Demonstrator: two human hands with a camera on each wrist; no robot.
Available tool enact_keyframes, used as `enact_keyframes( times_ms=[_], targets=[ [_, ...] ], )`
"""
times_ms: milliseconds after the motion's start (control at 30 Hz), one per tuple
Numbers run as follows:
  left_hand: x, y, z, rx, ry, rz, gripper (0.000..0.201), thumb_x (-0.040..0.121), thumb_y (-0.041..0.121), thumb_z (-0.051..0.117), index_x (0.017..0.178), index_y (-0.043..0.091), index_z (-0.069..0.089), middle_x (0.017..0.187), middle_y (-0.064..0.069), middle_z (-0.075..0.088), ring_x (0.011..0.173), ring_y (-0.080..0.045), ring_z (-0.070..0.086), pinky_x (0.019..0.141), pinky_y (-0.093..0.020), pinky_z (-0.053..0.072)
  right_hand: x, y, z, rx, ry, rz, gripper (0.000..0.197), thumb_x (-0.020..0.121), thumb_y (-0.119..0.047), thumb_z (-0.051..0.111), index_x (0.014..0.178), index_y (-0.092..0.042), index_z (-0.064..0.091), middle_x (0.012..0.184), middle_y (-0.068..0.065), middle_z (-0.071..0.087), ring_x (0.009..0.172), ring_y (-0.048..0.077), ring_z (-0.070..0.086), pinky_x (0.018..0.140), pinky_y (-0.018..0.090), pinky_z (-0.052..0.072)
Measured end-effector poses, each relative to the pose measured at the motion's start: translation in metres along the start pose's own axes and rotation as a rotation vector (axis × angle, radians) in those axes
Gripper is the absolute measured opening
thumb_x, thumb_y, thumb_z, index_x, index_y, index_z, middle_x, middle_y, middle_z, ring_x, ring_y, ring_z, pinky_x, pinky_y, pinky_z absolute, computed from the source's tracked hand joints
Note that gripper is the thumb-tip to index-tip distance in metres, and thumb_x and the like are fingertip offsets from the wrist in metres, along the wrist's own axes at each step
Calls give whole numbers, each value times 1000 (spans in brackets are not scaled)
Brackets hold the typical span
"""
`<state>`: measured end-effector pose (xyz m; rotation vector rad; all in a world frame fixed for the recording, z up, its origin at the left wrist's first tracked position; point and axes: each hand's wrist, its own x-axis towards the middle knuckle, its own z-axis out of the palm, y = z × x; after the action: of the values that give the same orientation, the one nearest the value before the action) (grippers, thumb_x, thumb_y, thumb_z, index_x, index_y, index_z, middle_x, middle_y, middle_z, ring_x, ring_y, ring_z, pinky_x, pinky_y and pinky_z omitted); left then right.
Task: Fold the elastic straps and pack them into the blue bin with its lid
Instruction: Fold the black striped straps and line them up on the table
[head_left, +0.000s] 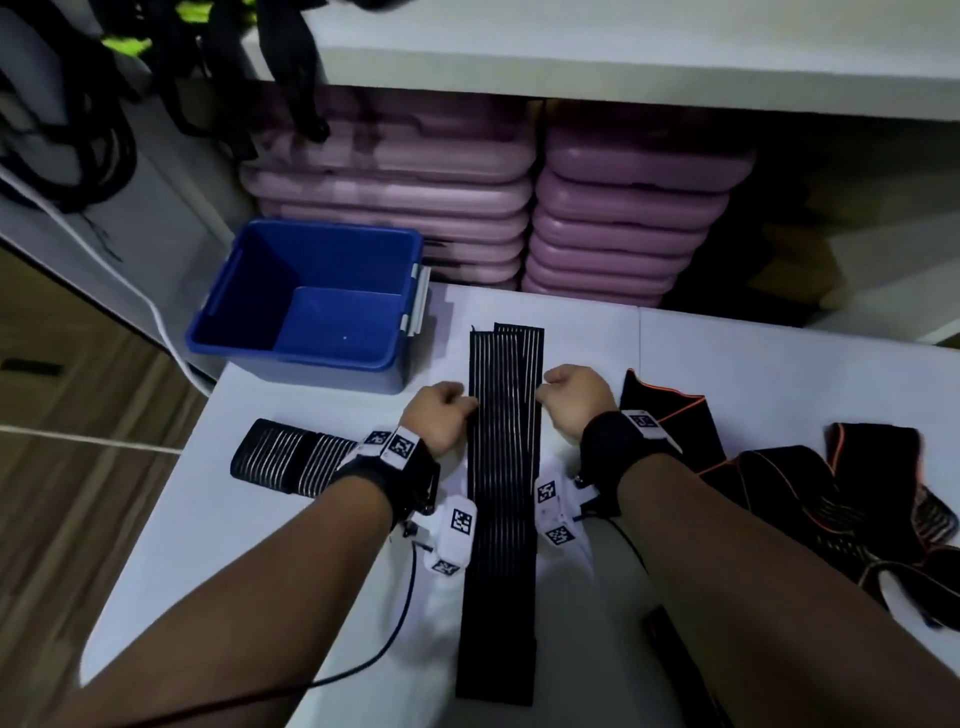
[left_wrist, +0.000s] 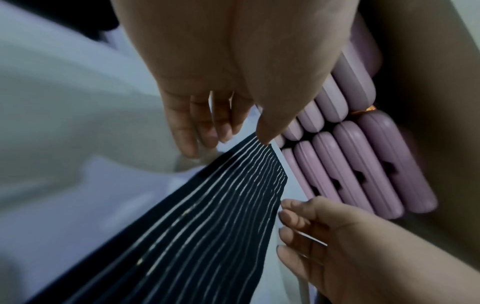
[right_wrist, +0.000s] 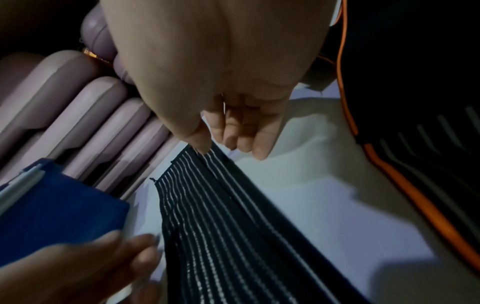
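On the white table (head_left: 753, 364), just right of the empty blue bin (head_left: 311, 306), a striped elastic strap (head_left: 501, 467) lies flat lengthwise, left hand (head_left: 436, 415) and right hand (head_left: 576, 400) pinching its opposite edges, apparently squaring it for folding.

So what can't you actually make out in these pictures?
- Lid of the blue bin: in no view.
- Near end of the long striped strap: head view, past the table edge.
- Orange-trimmed straps: head view, cut by the right edge.
- Left hand fingertips: head view, curled under.
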<state>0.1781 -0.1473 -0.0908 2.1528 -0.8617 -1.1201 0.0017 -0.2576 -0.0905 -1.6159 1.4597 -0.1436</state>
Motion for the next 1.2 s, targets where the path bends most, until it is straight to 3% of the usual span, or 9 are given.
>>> enact_keyframes(
  times_ms=[167,300,400,533,667,833,900,1100,1200],
  targets=[
    [22,6,14,-71,-37,-1,44,88,30,62,129,15,67,121,-6,72,110,-21,68,106,-40,50,2,1,4,47,-16,-7,41,95,-20,62,135,-9,63,129,8,68,117,27,63,108,39,47],
    [28,4,20,-117,-48,18,47,84,31,61,128,15,67,117,-6,74,107,-22,69,103,-41,52,10,6,4,118,-41,22,42,91,-23,62,131,-12,66,97,4,65,76,16,57,84,39,51],
    [31,4,23,-144,-42,8,54,77,36,58,126,16,67,110,-7,75,99,-25,71,96,-44,56,11,5,3,124,-53,13,42,89,-21,61,130,-12,66,99,1,65,89,19,57,96,46,54],
    [22,13,22,-202,-29,-15,38,93,19,58,130,9,63,104,-18,73,80,-27,67,70,-39,59,9,5,3,145,-45,-6,41,89,-20,61,128,-10,67,118,9,72,104,26,66,100,50,54],
    [8,12,14,60,46,9,36,97,22,55,130,14,65,131,-7,67,120,-27,61,106,-34,46,-4,5,-3,138,-16,-24,16,85,-16,59,83,-3,68,80,21,65,76,39,63,86,60,56],
    [-17,-10,19,96,-20,7,21,86,26,54,86,21,74,96,-11,76,97,-34,70,91,-40,56,-32,22,-2,165,-30,57,32,84,-8,56,54,-17,59,56,5,60,62,37,68,67,41,57],
    [-23,-14,25,45,-31,14,24,85,25,54,91,19,77,90,-8,77,92,-31,70,89,-41,57,-34,28,7,224,-44,68,35,79,-8,54,46,-18,58,49,-1,53,54,26,59,62,38,50],
    [-38,-17,22,-53,-28,25,29,80,34,53,93,22,77,81,-5,75,83,-34,68,85,-37,56,-44,33,9,282,-90,-6,21,68,-21,51,48,-18,55,52,-2,48,55,21,45,63,40,40],
    [-57,-27,13,-48,-6,86,29,89,32,57,109,20,74,101,-1,77,98,-26,70,95,-43,55,-68,36,-2,147,-28,-89,18,80,-22,58,82,-17,75,77,0,66,75,19,59,79,37,52]
  ],
)
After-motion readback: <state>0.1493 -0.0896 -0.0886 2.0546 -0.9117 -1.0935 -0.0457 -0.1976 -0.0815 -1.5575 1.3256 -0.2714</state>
